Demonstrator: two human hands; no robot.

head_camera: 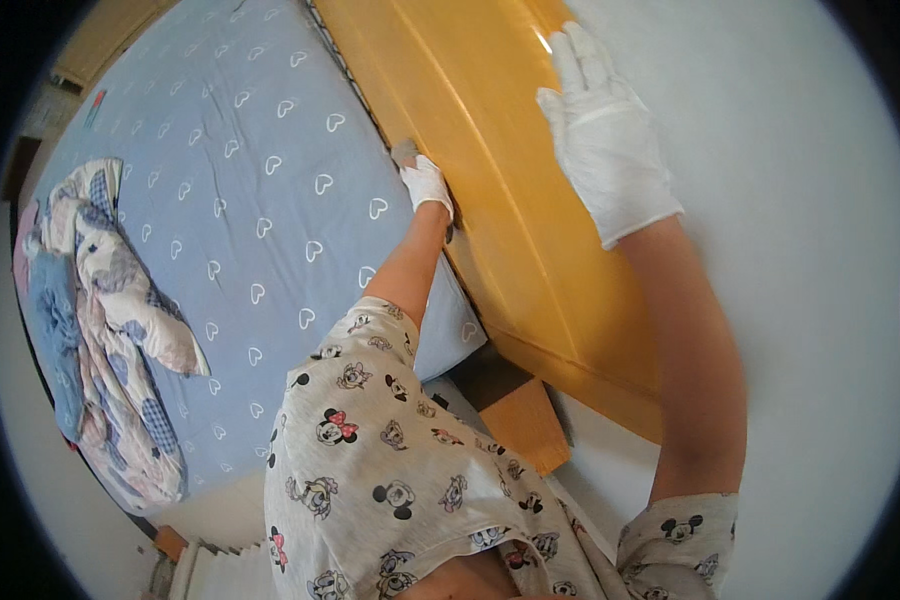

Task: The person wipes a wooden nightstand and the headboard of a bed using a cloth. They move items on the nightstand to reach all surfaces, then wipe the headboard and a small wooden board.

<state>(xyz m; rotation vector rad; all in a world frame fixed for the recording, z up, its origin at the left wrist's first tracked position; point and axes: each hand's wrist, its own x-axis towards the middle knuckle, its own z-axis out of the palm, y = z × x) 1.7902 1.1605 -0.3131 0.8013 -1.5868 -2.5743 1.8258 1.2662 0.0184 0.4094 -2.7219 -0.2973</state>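
Observation:
My left hand (pixel 427 184), in a white glove, is down at the seam between the mattress (pixel 270 225) and the glossy yellow-brown wooden headboard (pixel 487 172). It is closed around what looks like a grey cloth (pixel 404 152), which shows past the fingers; the fingertips are hidden. Higher up, my right hand (pixel 611 139), also white-gloved, is spread out near the headboard's top edge and the pale wall (pixel 780 187). Nothing is held in it. Whether it touches the wood or the wall is unclear.
A light-blue sheet with white hearts covers the mattress. Toward its far left lie a crumpled patterned quilt (pixel 120 300) and a fuzzy blue item (pixel 56 322). A small red-and-green object (pixel 96 109) is near the upper left edge. Beside the bed's near corner stands a wooden piece of furniture (pixel 525 424).

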